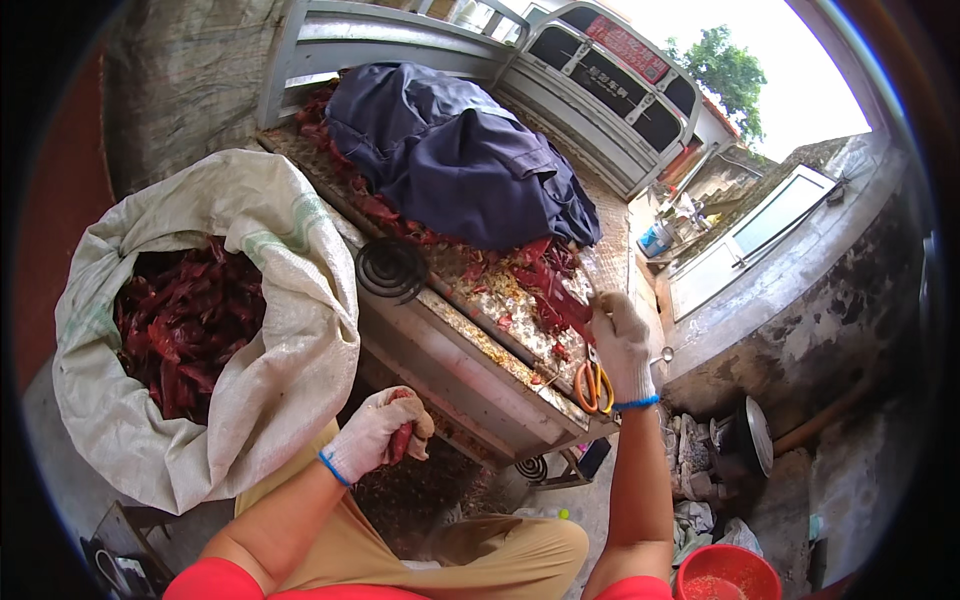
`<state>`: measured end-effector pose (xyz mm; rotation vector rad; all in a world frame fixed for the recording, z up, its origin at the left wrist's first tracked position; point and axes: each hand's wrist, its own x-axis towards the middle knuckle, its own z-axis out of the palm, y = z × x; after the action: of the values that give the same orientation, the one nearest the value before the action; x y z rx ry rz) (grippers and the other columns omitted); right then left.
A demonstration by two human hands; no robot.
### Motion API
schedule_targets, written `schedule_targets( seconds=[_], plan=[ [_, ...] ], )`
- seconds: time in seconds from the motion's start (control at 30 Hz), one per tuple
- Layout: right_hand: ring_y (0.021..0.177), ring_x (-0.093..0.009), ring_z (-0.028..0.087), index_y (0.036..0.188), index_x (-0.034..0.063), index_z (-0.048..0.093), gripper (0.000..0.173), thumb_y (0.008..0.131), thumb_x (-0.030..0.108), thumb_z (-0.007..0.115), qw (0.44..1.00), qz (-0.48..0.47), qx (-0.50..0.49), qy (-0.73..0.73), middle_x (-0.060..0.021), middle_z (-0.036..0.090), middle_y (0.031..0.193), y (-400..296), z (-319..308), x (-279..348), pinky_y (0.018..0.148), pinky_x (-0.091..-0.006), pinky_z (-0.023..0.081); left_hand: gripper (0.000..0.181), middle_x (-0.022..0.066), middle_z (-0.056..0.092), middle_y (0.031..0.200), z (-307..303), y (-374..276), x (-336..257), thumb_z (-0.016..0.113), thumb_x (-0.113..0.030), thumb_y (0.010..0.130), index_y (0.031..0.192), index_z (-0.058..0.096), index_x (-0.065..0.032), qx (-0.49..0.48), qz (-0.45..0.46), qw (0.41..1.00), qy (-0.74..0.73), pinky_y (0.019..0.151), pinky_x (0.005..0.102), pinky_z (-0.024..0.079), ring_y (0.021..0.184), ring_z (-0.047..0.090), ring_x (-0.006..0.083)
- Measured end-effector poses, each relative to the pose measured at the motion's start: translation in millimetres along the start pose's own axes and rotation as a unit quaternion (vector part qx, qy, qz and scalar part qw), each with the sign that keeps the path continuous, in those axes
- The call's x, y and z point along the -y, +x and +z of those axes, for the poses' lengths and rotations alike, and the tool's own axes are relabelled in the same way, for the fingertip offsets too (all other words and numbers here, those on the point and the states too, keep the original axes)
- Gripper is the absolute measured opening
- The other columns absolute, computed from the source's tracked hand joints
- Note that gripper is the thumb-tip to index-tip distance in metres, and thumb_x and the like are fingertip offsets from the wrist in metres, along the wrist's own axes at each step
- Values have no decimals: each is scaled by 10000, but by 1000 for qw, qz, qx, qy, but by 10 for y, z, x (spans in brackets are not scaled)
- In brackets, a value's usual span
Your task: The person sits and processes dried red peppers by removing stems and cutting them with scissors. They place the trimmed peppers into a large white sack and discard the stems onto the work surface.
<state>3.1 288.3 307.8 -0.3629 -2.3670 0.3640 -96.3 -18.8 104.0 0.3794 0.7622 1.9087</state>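
My left hand, in a white knit glove with a blue cuff, is closed around dried red chili peppers above my lap. Over the cargo bed's edge, my gloved right hand pinches a long dark red chili pepper. Orange-handled scissors lie beside that wrist, their blades mostly hidden. Chili scraps and yellow seeds litter the bed. Dark blue cloth covers a heap of peppers there. To my left stands a white woven sack with its rim rolled down, holding many red pods.
A black mosquito coil lies on the bed's near edge. Beyond the bed rises the truck cab, which bears writing. At lower right are a dark pot and a red plastic basin. A sooty wall bounds the right.
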Motion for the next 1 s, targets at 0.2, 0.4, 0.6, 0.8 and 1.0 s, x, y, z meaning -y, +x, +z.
schedule_targets(
  seconds=[0.2,0.4,0.6,0.8,1.0],
  plan=[
    [850,-274,758,998,37,685,149,870,-38,671,985,-111,75,105,-144,743,953,-589,224,467,741,-342,592,177,225,721,1113,-81,-10,5,630,-251,1030,1088,563,-98,28,-73,990,-118,641,410,662,890,764,319],
    [967,-312,716,983,77,705,183,814,9,691,967,-176,177,60,-110,726,1046,-991,471,998,826,-405,579,307,190,717,1081,-40,-51,-9,688,-352,1002,1092,594,-74,99,-95,989,-46,604,392,635,877,754,315],
    [962,-322,703,972,102,711,226,765,9,704,968,-211,132,-20,-101,718,1059,-1212,671,1215,827,-418,570,534,137,722,1117,45,-143,45,755,-469,932,1270,603,-84,162,-160,974,6,679,366,619,922,728,252],
    [960,-325,704,993,83,693,293,734,-52,708,982,-168,70,53,-121,716,1083,-1388,813,1330,833,-396,569,346,33,667,908,179,-237,12,712,-373,974,1188,615,-120,133,-121,982,59,632,283,546,775,651,127],
    [984,-172,674,1102,-7,700,180,929,36,676,902,225,51,365,-56,723,1059,-1648,899,1253,857,-318,544,184,-32,583,755,353,-278,-79,721,-248,974,1043,657,-90,72,-88,979,168,532,217,409,624,512,45]
  ],
)
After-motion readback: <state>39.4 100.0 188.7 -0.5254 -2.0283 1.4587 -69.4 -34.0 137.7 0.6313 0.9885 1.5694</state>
